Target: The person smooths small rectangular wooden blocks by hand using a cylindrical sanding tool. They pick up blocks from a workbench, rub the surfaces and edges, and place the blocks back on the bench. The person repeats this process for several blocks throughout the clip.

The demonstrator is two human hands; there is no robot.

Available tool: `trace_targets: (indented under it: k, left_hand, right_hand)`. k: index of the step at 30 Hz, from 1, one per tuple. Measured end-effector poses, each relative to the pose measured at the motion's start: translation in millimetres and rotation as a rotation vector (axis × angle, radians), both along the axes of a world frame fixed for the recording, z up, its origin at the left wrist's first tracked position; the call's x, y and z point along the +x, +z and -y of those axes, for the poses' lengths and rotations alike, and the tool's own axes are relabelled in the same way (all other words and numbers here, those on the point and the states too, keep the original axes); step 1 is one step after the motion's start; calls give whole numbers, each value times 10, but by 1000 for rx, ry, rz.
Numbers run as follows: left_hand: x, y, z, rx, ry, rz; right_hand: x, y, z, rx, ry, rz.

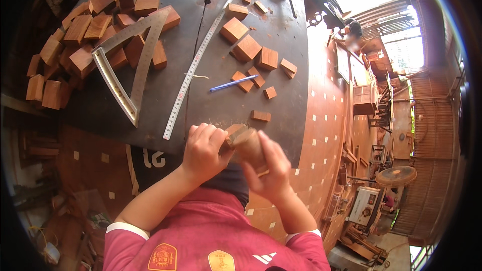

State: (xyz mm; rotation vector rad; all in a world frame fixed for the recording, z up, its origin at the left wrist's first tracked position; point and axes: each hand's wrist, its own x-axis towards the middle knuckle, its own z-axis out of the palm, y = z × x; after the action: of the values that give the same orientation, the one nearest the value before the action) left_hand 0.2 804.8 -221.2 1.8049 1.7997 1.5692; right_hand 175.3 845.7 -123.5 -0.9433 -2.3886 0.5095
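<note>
Near the table's front edge, my left hand (203,149) is closed round a small wooden block (236,131), mostly hidden by the fingers. Thumb and fingers of my right hand (272,166) grip a tan, rounded piece (250,149) that looks like a folded sheet of sandpaper; motion blurs it, so its kind is unsure. It presses against or overlaps the block. Fine wood dust (228,122) lies on the table just beyond my hands. A small wooden strip (260,116) rests nearby on the right.
The dark table (155,100) bears a heap of wooden blocks (78,32) at left, with a triangular set square (143,65) against it. A white measuring tape (193,65), a blue pen (233,84) and loose blocks (246,47) lie farther right. Another person (353,29) is in the background.
</note>
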Motion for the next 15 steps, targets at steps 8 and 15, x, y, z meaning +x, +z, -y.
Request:
trace_targets:
  k: [8, 15]
  left_hand:
    - [3, -77, 21, 2, -24, 12]
    - [-4, -75, 18, 7, -33, 17]
  right_hand:
    - [110, -19, -102, -21, 22, 30]
    - [86, -35, -51, -16, 11, 16]
